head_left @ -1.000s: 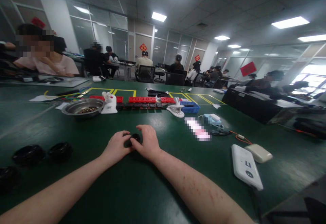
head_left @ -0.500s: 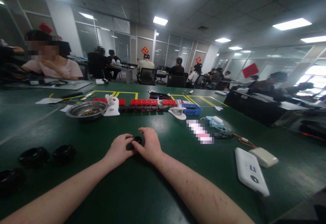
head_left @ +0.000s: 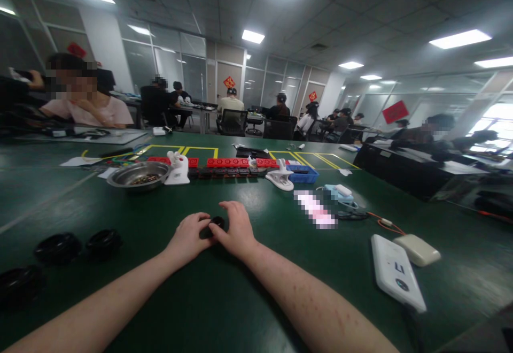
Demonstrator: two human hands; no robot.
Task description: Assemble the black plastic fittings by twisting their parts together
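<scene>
A small round black object (head_left: 217,221) lies between my two hands on the green table (head_left: 224,310). My right hand (head_left: 236,230) curves round its right side, with the thumb across its near edge. My left hand (head_left: 191,238) is at its left, fingers curled towards it; a dark gap shows between thumb and fingers. Whether the left fingertips grip the object cannot be made out. Three black rings, one of them a ring (head_left: 103,243) nearest my left forearm, lie at the left.
Beyond my hands are a metal bowl (head_left: 138,175) of small pieces, white clamps (head_left: 280,175), a red strip (head_left: 227,162) and a blue tray (head_left: 302,174). A white device (head_left: 398,273) lies at right. People sit around other tables.
The whole view has shifted slightly, with the left-side items appearing a little further right and lower. My hands and the black object hold nearly the same position.
</scene>
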